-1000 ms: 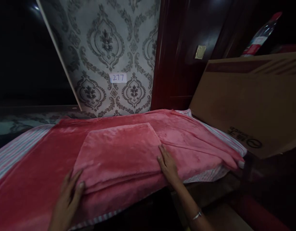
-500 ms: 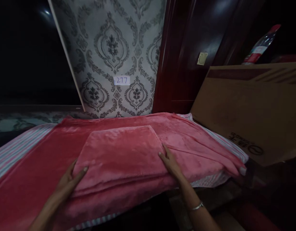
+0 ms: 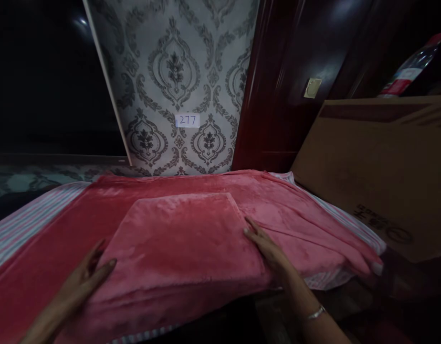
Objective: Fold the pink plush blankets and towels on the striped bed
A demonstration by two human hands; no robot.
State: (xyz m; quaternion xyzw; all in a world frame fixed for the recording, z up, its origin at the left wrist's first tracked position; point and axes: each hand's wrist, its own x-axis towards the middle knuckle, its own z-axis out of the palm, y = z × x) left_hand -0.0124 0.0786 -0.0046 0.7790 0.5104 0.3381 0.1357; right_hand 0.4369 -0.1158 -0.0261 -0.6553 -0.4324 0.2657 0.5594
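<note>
A folded pink plush blanket lies flat as a rough rectangle on a larger spread of pink plush cloth. At its left edge is my left hand, open, with the thumb apart from the fingers and the thumb tip close to the fold. My right hand rests at the right edge, fingers stretched out and slightly apart, touching the plush. A bracelet circles the right wrist. Several layers show along the front edge of the folded blanket.
Striped cloth shows beneath the pink spread. A large cardboard box stands at the right, with a plastic bottle above it. Behind are patterned wallpaper, a paper label reading 277, and a dark screen at the left.
My left hand has shifted left and toward me, my right hand slightly right. The folded blanket's front edge now sits lower in view. The whole view has turned slightly left.
</note>
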